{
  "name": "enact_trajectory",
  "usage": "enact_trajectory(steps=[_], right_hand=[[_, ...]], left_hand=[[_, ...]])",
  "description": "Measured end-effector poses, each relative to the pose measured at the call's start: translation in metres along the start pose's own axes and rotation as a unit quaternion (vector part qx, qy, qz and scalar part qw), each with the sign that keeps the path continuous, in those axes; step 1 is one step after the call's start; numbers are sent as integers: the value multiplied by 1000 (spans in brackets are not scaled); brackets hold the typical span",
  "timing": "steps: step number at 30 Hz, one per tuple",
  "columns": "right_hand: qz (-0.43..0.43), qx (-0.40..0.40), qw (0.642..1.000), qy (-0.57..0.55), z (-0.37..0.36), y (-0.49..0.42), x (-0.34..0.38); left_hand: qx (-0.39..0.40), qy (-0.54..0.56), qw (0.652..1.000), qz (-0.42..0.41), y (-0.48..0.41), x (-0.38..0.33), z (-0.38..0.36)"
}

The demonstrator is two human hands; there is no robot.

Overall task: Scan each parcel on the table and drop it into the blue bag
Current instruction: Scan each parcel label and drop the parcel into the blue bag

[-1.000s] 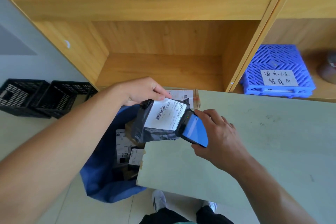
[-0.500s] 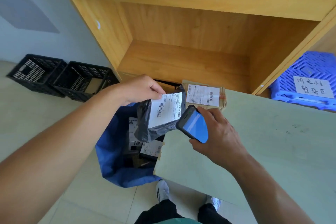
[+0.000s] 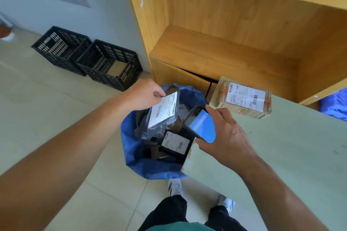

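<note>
My left hand [image 3: 143, 94] pinches the top edge of a grey plastic parcel [image 3: 161, 116] with a white barcode label, holding it over the open mouth of the blue bag [image 3: 135, 157]. The bag stands on the floor at the table's left corner and holds several parcels, one a black one [image 3: 175, 142] with a label. My right hand [image 3: 227, 135] grips the handheld scanner [image 3: 201, 124], its blue screen facing up, just right of the grey parcel. A brown taped box parcel [image 3: 242, 97] with a white label lies on the pale green table [image 3: 281, 155] at its far edge.
Two black plastic crates [image 3: 88, 58] stand on the tiled floor against the wall at the left. A wooden shelf unit [image 3: 225, 33] rises behind the table. A blue crate [image 3: 334, 105] shows at the right edge. My legs and shoes are below.
My left hand has carried the grey parcel left and down from beside the scanner to over the bag's mouth. The view has swung left and down, and the brown box is now fully visible.
</note>
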State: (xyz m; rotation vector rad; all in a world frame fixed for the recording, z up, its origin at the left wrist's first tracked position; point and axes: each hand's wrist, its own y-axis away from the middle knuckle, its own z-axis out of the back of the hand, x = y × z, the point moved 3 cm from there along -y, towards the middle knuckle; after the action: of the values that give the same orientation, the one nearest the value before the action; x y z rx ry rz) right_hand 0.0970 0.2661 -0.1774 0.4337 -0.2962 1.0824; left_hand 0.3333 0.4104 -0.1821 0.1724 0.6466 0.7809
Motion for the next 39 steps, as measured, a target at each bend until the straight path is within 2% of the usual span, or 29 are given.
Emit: enact_trajectory(steps=[7,11,14,18,25,30,34,39], right_hand=[[-5,9,1000,8,-10,1,10],[-9,17,1000,10,-14,2,12],[-8,22,1000,11,-16,2,12],[-10,23,1000,9,-15,3,13],[-2,17,1000,8,-14,4,10],[-1,22,1000,6,-12,6,8],[-13,17,1000,3,-9,11,-2],[-44,7,999,-4,3,23,-33]], left_hand=[[-7,-82,996,25,2,35,-26],[-2,-83,996,26,5,46,-36],[2,-71,995,70,5,57,-42],[19,-77,993,87,8,57,-43],[2,-105,987,119,18,49,-35],[-12,-95,991,94,26,24,-24],[-24,-40,996,77,22,3,-23],[-19,-9,1000,-17,1,-45,-41]])
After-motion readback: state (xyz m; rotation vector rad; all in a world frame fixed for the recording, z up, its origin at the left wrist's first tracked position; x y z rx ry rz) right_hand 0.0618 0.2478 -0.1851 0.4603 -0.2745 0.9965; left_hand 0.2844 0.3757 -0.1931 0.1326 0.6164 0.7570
